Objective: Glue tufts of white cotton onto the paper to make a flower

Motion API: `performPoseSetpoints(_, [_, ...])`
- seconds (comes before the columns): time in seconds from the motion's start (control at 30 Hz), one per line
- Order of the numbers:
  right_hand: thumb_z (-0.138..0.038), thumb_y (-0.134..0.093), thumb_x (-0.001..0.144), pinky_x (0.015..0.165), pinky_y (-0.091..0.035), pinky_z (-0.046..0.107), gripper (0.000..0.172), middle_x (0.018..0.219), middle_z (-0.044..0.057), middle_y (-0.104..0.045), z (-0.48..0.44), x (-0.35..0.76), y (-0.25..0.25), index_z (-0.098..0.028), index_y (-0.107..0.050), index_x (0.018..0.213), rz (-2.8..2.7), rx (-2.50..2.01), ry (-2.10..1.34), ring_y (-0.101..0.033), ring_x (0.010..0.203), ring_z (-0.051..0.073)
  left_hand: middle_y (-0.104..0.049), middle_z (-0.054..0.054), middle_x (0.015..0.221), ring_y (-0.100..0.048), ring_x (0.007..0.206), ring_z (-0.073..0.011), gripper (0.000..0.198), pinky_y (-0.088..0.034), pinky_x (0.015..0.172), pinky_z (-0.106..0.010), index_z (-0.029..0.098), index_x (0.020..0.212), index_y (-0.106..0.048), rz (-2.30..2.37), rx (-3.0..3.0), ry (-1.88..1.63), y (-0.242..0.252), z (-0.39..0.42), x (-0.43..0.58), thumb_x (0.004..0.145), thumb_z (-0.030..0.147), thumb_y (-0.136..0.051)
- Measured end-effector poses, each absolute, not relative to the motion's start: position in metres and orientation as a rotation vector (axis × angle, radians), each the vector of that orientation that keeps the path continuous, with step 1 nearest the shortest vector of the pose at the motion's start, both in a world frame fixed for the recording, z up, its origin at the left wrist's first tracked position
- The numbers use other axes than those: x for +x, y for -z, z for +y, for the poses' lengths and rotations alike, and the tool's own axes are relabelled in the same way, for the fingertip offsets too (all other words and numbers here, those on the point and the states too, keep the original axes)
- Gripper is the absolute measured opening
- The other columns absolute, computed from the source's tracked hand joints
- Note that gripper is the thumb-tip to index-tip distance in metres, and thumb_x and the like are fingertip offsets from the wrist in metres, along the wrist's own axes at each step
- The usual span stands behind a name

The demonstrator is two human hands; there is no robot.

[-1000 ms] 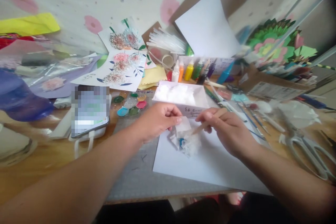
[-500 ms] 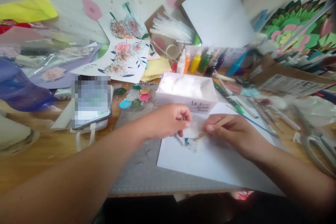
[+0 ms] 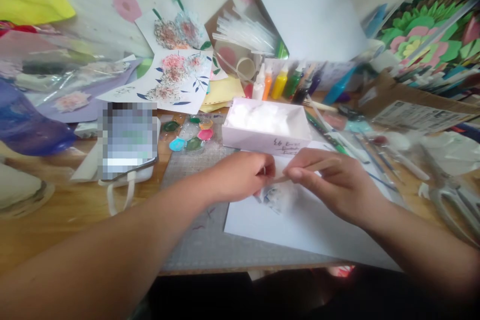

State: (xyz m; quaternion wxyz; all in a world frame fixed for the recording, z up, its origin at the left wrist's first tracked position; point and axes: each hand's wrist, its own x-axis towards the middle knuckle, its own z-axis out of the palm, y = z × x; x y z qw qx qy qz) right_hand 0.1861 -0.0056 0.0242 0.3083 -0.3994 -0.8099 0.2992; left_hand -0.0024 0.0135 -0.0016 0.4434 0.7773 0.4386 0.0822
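at the far left of the desk (image 3: pixel 150 172) sits a blue see-through item (image 3: pixel 33 127), with a yellow packet (image 3: pixel 37 4) above it and a pale container (image 3: pixel 20 187) below. next comes a phone (image 3: pixel 129 137), its screen blurred out into squares, with a white cable (image 3: pixel 130 190) at its lower edge. behind it lean sheets with painted flowers (image 3: pixel 176 77), and just to the right lie small round paint pots (image 3: pixel 193 144) in green, blue and pink.

in the middle, over a grey mat (image 3: pixel 195 247), the left hand (image 3: pixel 247 175) has its fingers curled into a pinch on a small white piece (image 3: pixel 278 172), mostly hidden and blurred. below the fingertips a loose cluster of pale scraps (image 3: pixel 273 197) lies on a white sheet (image 3: pixel 258 227). behind the hands, a white box (image 3: pixel 264 141) holds fluffy white stuff (image 3: pixel 255 117), with paint bottles (image 3: pixel 279 85) beyond it.

the right hand (image 3: pixel 333 180) grips a thin wooden stick (image 3: pixel 328 164), its tip up by the left fingers. at the far right are brushes (image 3: pixel 378 155), scissors (image 3: pixel 452 202) and a cardboard box (image 3: pixel 416 102) near a green and pink paper flower (image 3: pixel 420 42).
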Motion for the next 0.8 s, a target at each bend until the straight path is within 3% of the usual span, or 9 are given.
performPoseSetpoints(0.2, [-0.016, -0.054, 0.08, 0.061, -0.044, 0.021, 0.01, 0.07, 0.001, -0.062, -0.007, 0.182, -0.022, -0.018, -0.06, 0.073, -2.326, -0.925, -0.619, -0.056, 0.067, 0.01, -0.061, 0.002, 0.065, -0.056, 0.059, -0.0132, 0.016, -0.037, 0.051, -0.023, 0.021, 0.084, -0.052, 1.075, 1.925, -0.222, 0.004, 0.014, -0.003, 0.08, 0.034, -0.044])
performPoseSetpoints(0.8, [-0.017, -0.052, 0.082, 0.062, -0.042, 0.025, 0.01, 0.069, 0.001, -0.06, -0.004, 0.178, -0.013, -0.017, -0.058, 0.074, -2.48, -0.93, -0.535, -0.054, 0.068, 0.012, -0.063, 0.002, 0.068, -0.055, 0.059, -0.0112, 0.013, -0.035, 0.049, -0.021, 0.02, 0.078, -0.056, 1.123, 1.91, -0.185, -0.006, 0.017, -0.007, 0.073, 0.026, -0.046])
